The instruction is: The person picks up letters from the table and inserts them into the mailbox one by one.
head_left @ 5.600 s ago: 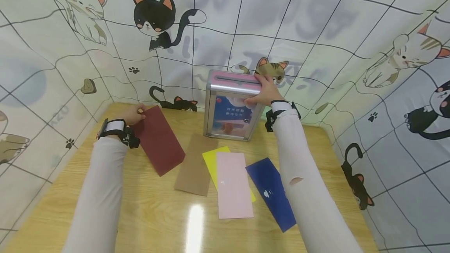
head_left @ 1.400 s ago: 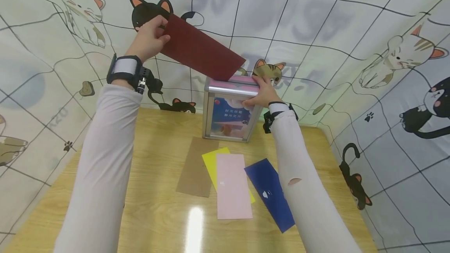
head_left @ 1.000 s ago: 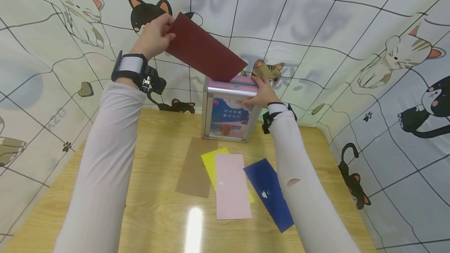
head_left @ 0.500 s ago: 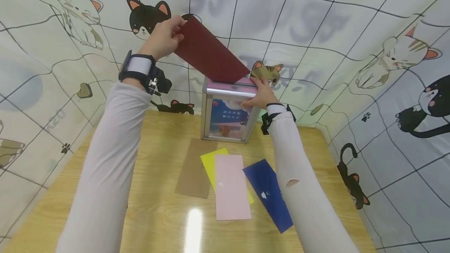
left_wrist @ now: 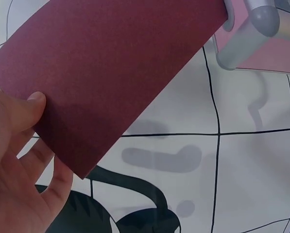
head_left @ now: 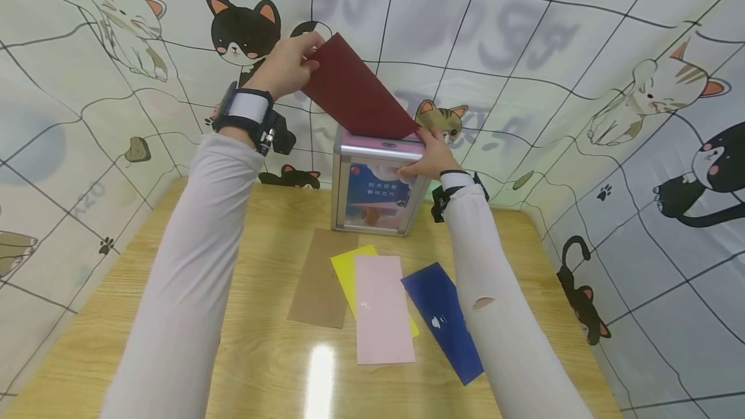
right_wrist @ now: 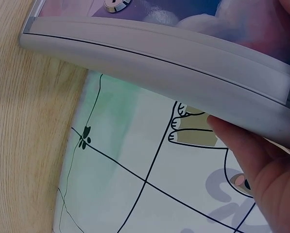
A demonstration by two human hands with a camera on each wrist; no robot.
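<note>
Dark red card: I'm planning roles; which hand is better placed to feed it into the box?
Probably the left hand: it pinches the card by its raised end, while the right hand grips the box.

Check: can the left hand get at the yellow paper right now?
Probably not as is: the left hand is pinching the red paper at the top of the box, and the pink paper lies over much of the yellow paper. Its edge nearer the box is uncovered, though.
</note>
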